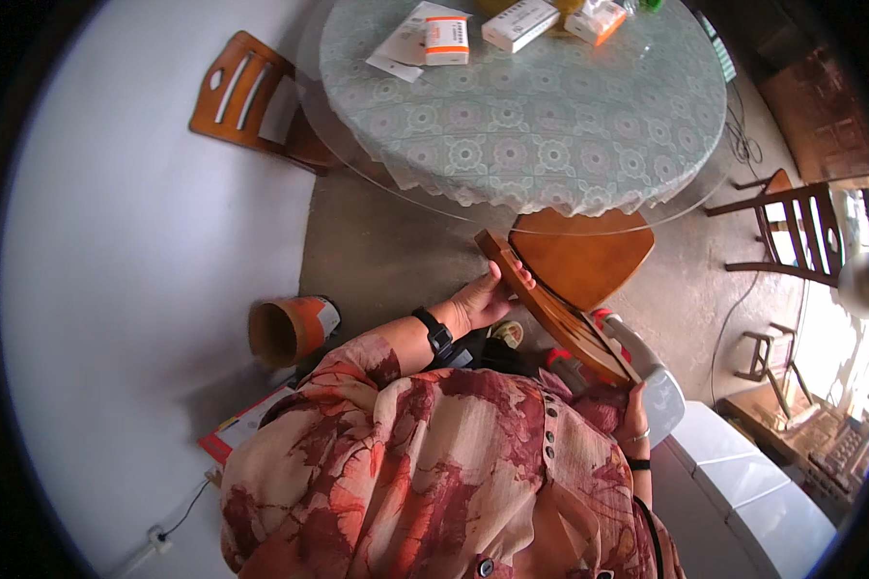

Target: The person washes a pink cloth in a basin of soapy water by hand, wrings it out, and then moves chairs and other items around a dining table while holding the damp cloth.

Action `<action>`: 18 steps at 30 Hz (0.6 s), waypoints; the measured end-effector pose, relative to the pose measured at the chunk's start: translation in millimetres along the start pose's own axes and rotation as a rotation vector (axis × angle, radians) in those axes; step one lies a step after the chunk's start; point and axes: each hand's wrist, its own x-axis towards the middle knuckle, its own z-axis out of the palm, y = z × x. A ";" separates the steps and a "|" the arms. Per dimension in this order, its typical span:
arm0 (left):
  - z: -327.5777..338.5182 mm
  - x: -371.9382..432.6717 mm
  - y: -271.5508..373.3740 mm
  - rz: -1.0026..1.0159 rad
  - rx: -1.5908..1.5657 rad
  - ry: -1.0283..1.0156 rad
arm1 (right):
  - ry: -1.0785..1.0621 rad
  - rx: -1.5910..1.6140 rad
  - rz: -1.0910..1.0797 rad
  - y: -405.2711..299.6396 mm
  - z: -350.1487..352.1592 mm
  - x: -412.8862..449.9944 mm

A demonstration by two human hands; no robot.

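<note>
A brown wooden chair stands in front of me, its backrest (550,318) seen from above and its seat (583,257) partly under the table edge. My left hand (487,295), with a black watch (438,336) on the wrist, grips the left side of the backrest, thumb on the near side and fingertips showing on the far side. At the other end of the backrest, my right hand (634,416) holds the right side. Some of its fingers are hidden.
Ahead is a round table with a patterned cloth (510,155), bearing several small boxes (447,40). Another wooden chair (235,94) is by the wall. A bin (293,333) stands at left, a white cabinet (739,463) at right. Cables (746,145) lie on the floor.
</note>
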 end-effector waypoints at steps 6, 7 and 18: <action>-9.5 -38.9 20.2 0.071 0.000 0.064 | 0.397 -0.064 0.052 6.3 3.1 2.9; -9.2 -44.7 23.6 0.065 -0.012 0.092 | 0.421 -0.154 0.070 8.8 6.3 7.2; -65.4 -108.1 159.8 0.147 -0.006 0.226 | 0.035 -0.238 0.444 122.8 142.7 70.9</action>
